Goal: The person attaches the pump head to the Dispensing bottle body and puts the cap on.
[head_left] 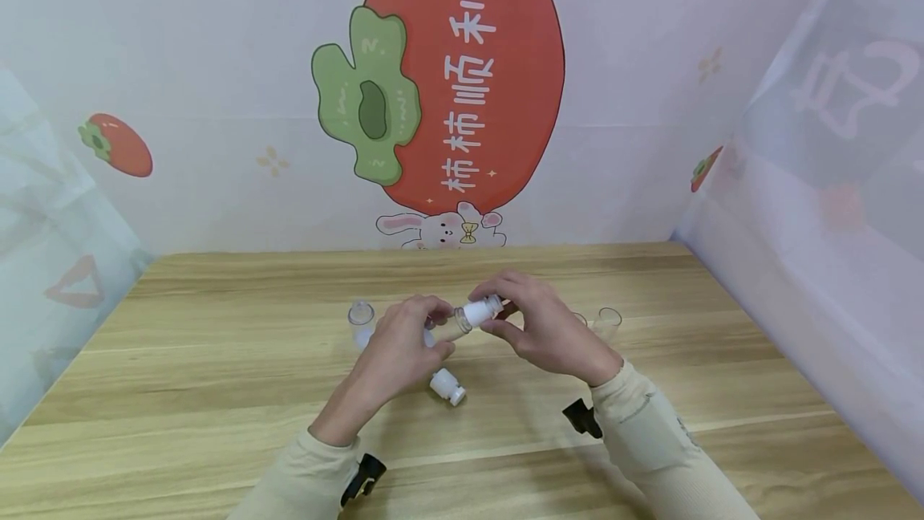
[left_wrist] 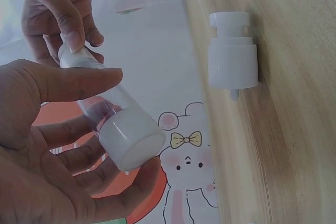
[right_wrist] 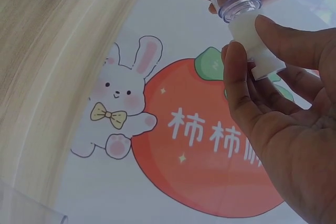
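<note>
My left hand (head_left: 401, 337) grips a clear bottle (left_wrist: 128, 135) with a white lower part, thumb on one side and fingers around the other. The bottle is tilted, its threaded neck toward my right hand (head_left: 547, 333). Between thumb and fingertips, my right hand pinches a white pump head (right_wrist: 245, 31) right at the bottle's mouth. In the head view this pump head lines up with the neck. A second white pump head (left_wrist: 233, 65) lies on its side on the table, just below the two hands in the head view.
Behind my left hand stands another clear container (head_left: 361, 318), white at its lower part. Clear caps (head_left: 608, 321) are on the wooden table (head_left: 216, 392) beyond my right wrist, one partly hidden. A printed backdrop (head_left: 613, 103) rises behind the table's far edge.
</note>
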A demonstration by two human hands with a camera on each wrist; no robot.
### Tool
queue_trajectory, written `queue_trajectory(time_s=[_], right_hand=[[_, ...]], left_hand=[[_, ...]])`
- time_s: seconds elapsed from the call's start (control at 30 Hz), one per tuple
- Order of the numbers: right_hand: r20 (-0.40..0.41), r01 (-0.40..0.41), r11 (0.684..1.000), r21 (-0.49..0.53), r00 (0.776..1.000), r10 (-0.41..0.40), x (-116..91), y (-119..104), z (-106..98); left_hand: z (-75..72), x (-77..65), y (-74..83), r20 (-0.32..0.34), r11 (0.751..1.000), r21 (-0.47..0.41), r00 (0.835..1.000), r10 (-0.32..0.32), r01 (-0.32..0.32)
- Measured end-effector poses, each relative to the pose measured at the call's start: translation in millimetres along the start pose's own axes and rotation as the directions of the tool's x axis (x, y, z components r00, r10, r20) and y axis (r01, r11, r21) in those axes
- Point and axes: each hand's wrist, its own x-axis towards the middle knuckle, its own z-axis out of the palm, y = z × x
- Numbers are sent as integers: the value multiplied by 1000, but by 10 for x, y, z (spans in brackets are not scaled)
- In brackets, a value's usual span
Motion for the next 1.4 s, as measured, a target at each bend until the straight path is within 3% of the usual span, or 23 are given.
queue_trajectory(time_s=[0.67, 1.1, 1.4], right_hand=[[83, -93, 996, 4, 992, 93, 10, 13, 42], [78, -240, 969, -57, 967, 244, 26, 14, 96], [76, -264, 963, -50, 961, 268, 40, 39, 106]], left_hand=[[43, -44, -28, -25, 998, 56, 1000, 4, -3], [80, -54, -56, -30, 997, 70, 1000, -7, 9], [94, -48, -67, -32, 997, 72, 999, -8, 10]])
